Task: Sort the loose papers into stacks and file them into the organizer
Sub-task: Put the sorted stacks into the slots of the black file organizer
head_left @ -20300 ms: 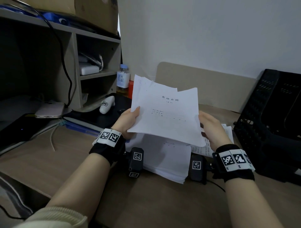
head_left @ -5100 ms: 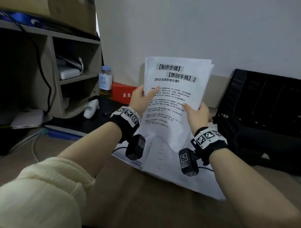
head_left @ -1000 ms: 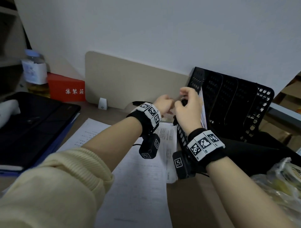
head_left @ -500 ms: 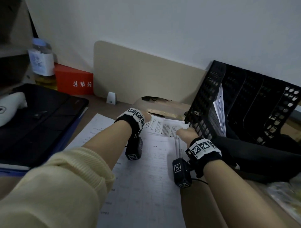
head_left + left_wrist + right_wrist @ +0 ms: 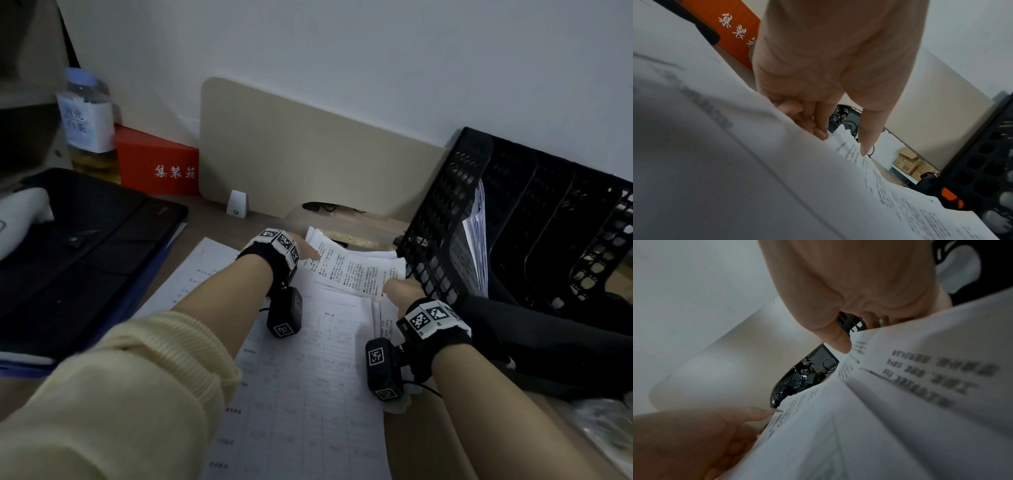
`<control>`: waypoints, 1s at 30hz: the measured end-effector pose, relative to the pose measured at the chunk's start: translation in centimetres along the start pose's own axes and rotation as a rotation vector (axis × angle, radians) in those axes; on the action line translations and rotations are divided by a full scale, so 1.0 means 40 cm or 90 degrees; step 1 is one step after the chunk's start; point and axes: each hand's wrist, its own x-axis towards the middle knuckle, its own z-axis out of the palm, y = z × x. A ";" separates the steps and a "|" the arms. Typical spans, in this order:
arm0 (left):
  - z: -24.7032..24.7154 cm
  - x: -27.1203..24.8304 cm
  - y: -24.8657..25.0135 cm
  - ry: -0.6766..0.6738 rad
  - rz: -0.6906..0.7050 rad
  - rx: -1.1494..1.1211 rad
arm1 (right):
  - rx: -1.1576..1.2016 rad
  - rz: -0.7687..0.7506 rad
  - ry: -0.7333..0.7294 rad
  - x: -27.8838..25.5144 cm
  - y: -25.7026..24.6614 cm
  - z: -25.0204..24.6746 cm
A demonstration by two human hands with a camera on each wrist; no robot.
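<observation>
- At your far left a clear bottle (image 5: pixel 87 120) with a white label stands beside a red box (image 5: pixel 157 162) with white lettering, both at the back of the worktop (image 5: pixel 219 216).
- In front of them lies a black folder (image 5: pixel 78 253), flat, with a white object (image 5: pixel 20 216) resting on its far left part.
- Your left hand (image 5: pixel 305 251) pinches the left edge of a small sheaf of printed papers (image 5: pixel 356 270): in the left wrist view the thumb (image 5: pixel 869 138) presses on top while the curled fingers (image 5: pixel 809 123) tuck beneath the sheets.
- That sheaf is lifted off a larger sheet with a printed table (image 5: pixel 308 377), which lies flat on the worktop between your forearms.
- Your right hand (image 5: pixel 402 289) pinches the right edge of the same sheaf; the right wrist view shows the thumb (image 5: pixel 836 340) on the top face, with the other fingers hidden under the paper.
- Just to the right, touching the sheaf's right corner, the black mesh organizer (image 5: pixel 442 240) leans back towards the wall.
- A filed stack (image 5: pixel 476 233) of white pages already stands in the organizer's leftmost slot; the slots further right look dark.
</observation>
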 end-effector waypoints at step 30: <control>-0.175 -0.303 0.125 0.371 0.520 -0.642 | 0.396 -0.699 0.272 -0.305 -0.193 -0.130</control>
